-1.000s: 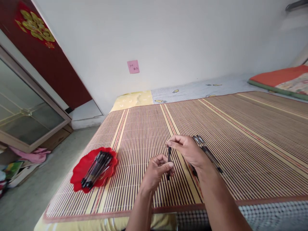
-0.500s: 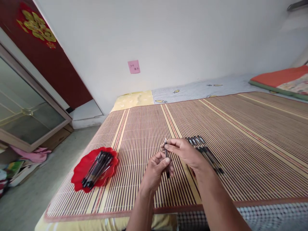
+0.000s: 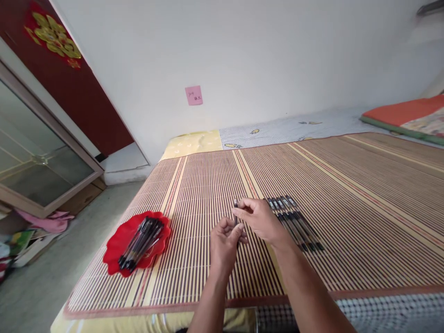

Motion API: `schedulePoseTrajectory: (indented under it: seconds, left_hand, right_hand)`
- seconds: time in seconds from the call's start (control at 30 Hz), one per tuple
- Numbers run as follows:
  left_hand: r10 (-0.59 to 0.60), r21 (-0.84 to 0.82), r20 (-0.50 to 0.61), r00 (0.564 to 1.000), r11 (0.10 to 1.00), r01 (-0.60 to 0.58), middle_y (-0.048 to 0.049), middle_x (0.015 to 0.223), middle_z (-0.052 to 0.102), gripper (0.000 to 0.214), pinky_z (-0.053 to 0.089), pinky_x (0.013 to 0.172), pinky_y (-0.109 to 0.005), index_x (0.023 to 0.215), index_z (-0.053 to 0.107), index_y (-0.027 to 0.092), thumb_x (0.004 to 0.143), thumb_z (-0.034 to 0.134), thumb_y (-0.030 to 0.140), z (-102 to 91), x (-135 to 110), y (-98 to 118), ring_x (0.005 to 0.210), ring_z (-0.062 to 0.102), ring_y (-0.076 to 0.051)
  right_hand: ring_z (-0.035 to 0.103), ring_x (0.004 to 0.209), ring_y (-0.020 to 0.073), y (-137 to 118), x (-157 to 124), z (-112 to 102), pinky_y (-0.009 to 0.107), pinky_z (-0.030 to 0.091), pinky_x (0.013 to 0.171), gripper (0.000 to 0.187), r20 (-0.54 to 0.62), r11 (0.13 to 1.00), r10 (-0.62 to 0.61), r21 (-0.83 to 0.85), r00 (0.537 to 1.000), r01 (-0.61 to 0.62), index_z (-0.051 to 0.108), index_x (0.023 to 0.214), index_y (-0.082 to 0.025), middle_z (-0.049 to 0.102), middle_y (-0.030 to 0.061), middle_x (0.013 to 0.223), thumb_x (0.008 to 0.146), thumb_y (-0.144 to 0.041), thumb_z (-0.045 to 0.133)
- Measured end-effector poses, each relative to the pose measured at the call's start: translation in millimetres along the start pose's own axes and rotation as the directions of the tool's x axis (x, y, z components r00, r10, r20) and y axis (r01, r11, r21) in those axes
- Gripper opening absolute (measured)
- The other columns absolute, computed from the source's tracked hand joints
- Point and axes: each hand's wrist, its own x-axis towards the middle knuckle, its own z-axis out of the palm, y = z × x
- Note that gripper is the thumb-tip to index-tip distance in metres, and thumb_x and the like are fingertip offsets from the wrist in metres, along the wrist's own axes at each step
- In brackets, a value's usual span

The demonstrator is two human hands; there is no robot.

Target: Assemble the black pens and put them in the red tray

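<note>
- Pens (image 3: pixel 295 219) on the bed (image 3: pixel 194 144), atop a mat (image 3: pixel 201 194), wall (image 3: pixel 263 60) behind
- Plate (image 3: pixel 113 249) of more pens (image 3: pixel 141 240) left
- Left fingers (image 3: pixel 237 231) and right fingers (image 3: pixel 247 202) seemingly pinch one half-hidden pen (image 3: pixel 236 203)

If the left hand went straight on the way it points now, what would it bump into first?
Probably the right hand, just ahead of the left hand on the same pen, though depth is hard to judge.

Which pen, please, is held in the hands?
The pen pinched between left hand and right hand; others lie, the piled pens in the red dish, the row of pens on the mat.
</note>
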Motion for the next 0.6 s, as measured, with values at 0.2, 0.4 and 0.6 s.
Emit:
schedulePoseTrajectory:
  seconds: [0.2, 0.4, 0.6]
  left_hand:
    - [0.07, 0.079, -0.122, 0.99, 0.995, -0.061, 0.0032, 0.059, 0.06, 0.041, 0.05, 0.051, -0.022, 0.067, 0.054, 0.019, 0.073, 0.084, 0.046, 4.0, -2, 0, 0.051, 0.06, -0.011]
    - [-0.022, -0.009, 0.065, 0.998, 1.0, 0.022, -0.0003, 0.06, 0.067, 0.038, 0.053, 0.056, -0.027, 0.072, 0.058, 0.018, 0.077, 0.081, 0.048, -2.2, 2, 8, 0.049, 0.062, -0.013]
    - [-0.082, -0.12, 0.249, 0.965, 0.986, 0.114, -0.0025, 0.065, 0.07, 0.036, 0.05, 0.054, -0.025, 0.078, 0.061, 0.016, 0.081, 0.078, 0.047, -2.9, 0, 13, 0.05, 0.062, -0.013]
  right_hand:
    - [0.044, 0.055, 0.0127, -6, -1, 16, 0.028, 0.031, 0.053, 0.029, -0.15, 0.989, 0.056, -0.124, 0.987, -0.075, 0.048, 0.061, -0.023, 0.049, -0.0038, 0.057, 0.08, -0.035, 0.067]
    - [0.055, 0.066, 0.0151, 2, 3, 5, 0.028, 0.042, 0.06, 0.031, 0.009, 0.985, 0.065, 0.16, 0.998, -0.066, 0.064, 0.079, -0.02, 0.06, -0.0008, 0.069, 0.087, -0.05, 0.063]
    - [0.059, 0.067, 0.0154, 2, 1, -4, 0.029, 0.046, 0.06, 0.03, 0.098, 0.957, 0.089, 0.267, 0.991, -0.112, 0.073, 0.093, -0.022, 0.065, 0.0013, 0.074, 0.088, -0.051, 0.066]
